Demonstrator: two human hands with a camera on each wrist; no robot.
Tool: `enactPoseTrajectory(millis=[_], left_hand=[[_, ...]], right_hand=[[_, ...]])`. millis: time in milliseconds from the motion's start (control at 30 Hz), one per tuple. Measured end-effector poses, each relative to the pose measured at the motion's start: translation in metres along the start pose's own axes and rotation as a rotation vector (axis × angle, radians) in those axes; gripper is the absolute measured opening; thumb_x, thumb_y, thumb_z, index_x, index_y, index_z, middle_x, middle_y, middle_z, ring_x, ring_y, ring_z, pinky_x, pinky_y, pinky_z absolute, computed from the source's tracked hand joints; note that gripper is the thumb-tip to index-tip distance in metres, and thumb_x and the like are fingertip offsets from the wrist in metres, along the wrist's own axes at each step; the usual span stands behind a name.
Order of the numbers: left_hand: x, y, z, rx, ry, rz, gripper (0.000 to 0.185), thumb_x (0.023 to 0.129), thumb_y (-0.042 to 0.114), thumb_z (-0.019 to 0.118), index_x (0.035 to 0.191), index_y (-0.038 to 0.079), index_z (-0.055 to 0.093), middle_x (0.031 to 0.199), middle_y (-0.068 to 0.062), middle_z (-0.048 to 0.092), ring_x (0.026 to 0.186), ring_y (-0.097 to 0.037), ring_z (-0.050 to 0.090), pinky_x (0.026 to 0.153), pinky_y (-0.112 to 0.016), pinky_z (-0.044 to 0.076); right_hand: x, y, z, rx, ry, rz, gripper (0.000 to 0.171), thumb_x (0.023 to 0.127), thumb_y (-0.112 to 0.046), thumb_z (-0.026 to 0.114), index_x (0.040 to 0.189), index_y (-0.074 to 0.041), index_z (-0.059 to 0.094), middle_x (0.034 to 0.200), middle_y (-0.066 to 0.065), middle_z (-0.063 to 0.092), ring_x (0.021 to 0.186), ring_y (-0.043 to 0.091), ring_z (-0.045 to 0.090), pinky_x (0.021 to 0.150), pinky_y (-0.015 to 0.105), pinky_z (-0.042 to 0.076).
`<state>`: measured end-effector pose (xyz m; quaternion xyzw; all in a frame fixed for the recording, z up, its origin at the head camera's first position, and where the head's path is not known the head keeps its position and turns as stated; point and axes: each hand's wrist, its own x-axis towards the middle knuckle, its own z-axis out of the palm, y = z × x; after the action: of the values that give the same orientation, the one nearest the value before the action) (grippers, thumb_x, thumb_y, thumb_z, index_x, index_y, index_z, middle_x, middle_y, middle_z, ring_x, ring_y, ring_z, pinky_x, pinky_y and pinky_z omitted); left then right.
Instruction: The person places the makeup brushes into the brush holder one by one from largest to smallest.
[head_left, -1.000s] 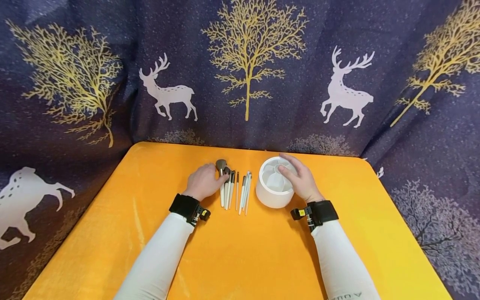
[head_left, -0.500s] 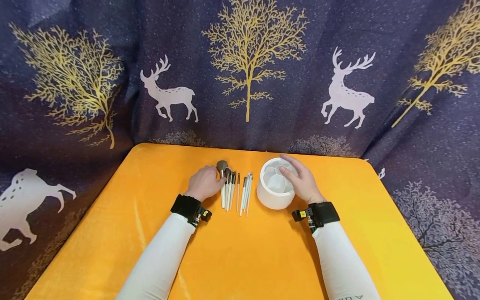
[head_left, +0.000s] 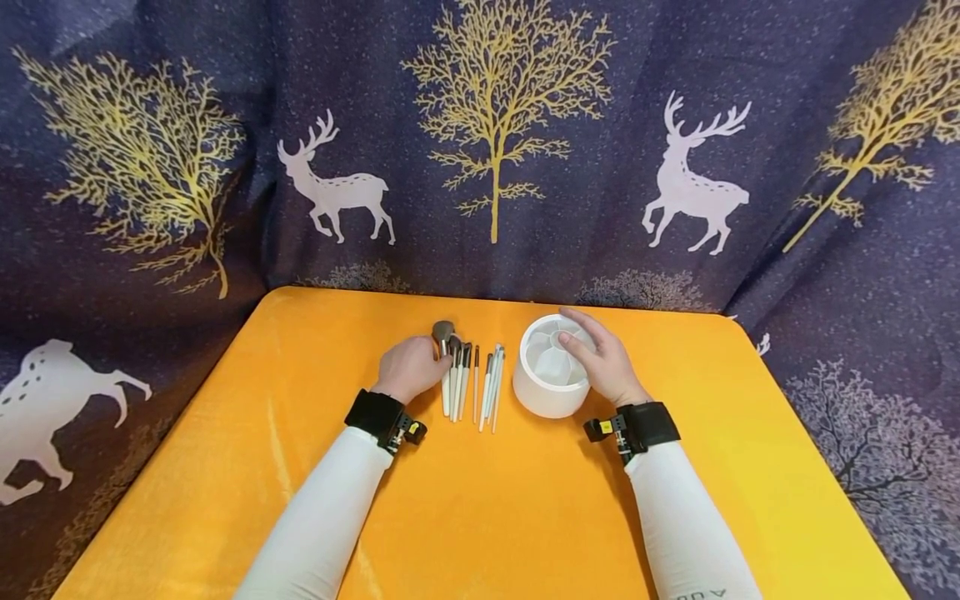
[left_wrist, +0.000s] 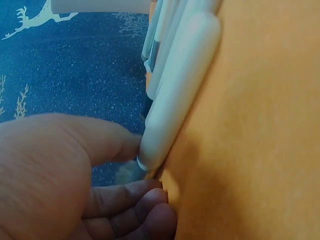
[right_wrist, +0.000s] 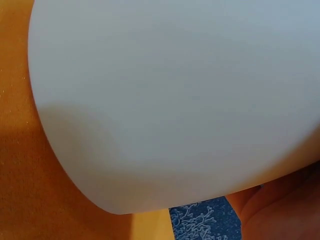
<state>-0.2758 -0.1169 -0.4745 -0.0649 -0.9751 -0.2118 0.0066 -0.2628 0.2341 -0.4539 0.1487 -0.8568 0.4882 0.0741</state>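
Note:
At the left end of a row of makeup brushes, my left hand (head_left: pixel 408 367) pinches the largest one, a makeup brush (head_left: pixel 446 385) with a fluffy dark head. Up close in the left wrist view, the thumb meets the pale handle (left_wrist: pixel 182 90) near its metal collar, with the other fingers curled below. My right hand (head_left: pixel 606 362) grips the right side of a round white divided organizer (head_left: pixel 550 400), thumb over the rim and fingers around the outside. The organizer's smooth wall (right_wrist: pixel 175 100) fills most of the right wrist view.
Several thinner makeup brushes (head_left: pixel 491 387) lie side by side between the hands, bristles pointing away. An orange cloth (head_left: pixel 480 517) covers the table. Behind it hangs a dark blue curtain (head_left: pixel 600 167) printed with deer and trees.
The left hand has shifted slightly, its knuckles lower and its thumb drawn in a little at the large brush. The right hand and the organizer hold their place.

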Motion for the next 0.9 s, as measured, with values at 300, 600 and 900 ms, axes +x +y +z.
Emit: enactPoseTrajectory(millis=[300, 600, 900], left_hand=[[-0.001, 0.005, -0.002, -0.056, 0.025, -0.053, 0.046, 0.101, 0.036, 0.079, 0.064, 0.015, 0.063, 0.058, 0.001, 0.042, 0.052, -0.022, 0.051, 0.049, -0.032, 0.028], [0.0, 0.008, 0.001, -0.073, 0.046, -0.056, 0.043, 0.098, 0.03, 0.081, 0.062, 0.014, 0.061, 0.058, 0.002, 0.04, 0.052, -0.021, 0.05, 0.05, -0.032, 0.028], [0.002, 0.014, 0.001, -0.052, 0.029, -0.115, 0.039, 0.095, 0.03, 0.084, 0.067, 0.01, 0.066, 0.061, -0.001, 0.041, 0.056, -0.023, 0.053, 0.052, -0.033, 0.032]], right_hand=[[0.001, 0.001, 0.0, 0.019, -0.003, -0.025, 0.055, 0.114, -0.037, 0.063, 0.165, -0.018, 0.056, 0.169, 0.01, 0.052, 0.158, 0.037, 0.045, 0.126, 0.064, 0.034], [-0.003, 0.004, 0.001, 0.004, 0.01, -0.023, 0.057, 0.114, -0.039, 0.063, 0.165, -0.015, 0.055, 0.169, 0.012, 0.053, 0.156, 0.039, 0.046, 0.125, 0.065, 0.035], [-0.002, 0.004, 0.001, -0.002, 0.009, -0.022, 0.057, 0.114, -0.042, 0.063, 0.165, -0.017, 0.056, 0.169, 0.01, 0.053, 0.156, 0.038, 0.046, 0.125, 0.065, 0.036]])
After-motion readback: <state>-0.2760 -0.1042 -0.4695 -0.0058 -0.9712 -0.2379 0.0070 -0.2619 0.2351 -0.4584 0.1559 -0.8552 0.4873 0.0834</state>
